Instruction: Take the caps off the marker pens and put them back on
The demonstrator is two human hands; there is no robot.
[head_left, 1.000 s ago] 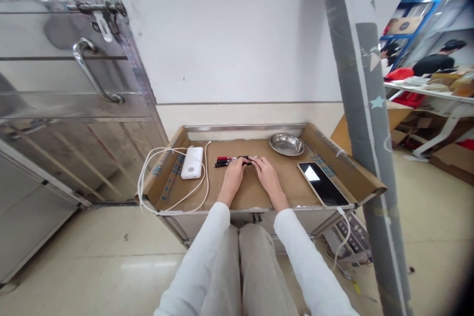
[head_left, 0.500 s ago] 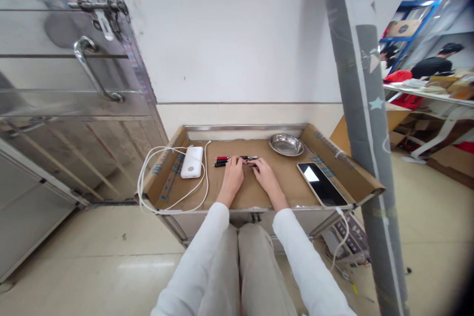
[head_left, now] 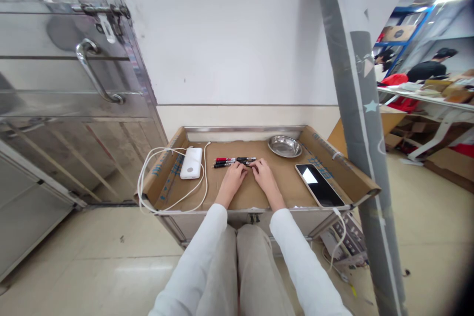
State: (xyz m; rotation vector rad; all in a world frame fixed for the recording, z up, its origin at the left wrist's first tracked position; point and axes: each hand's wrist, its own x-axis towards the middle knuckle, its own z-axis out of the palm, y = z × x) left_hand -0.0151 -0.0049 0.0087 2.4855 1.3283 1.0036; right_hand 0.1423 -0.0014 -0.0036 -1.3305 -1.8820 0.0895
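Several pens [head_left: 226,160], red and black, lie side by side in a row across the brown cardboard surface of the cart [head_left: 222,192]. At the near side of the row is my left hand [head_left: 232,180], its fingers curled in against the nearest black pen. Close by on the right, my right hand [head_left: 263,177] has its fingertips together at the right end of the same pen. A small gap separates the two hands. My fingers partly cover the nearest pen.
On the left lies a white power bank [head_left: 191,163] with a looped white cable [head_left: 206,185]. A shallow metal dish [head_left: 285,146] is at the back right, and a phone [head_left: 319,185] lies nearer. A grey wrapped pole [head_left: 357,84] stands beside the cart. People sit farther right.
Both hands have drawn slightly back towards me, uncovering more of the pens. The pens lie closer together in their row. The whole view has shifted a little.
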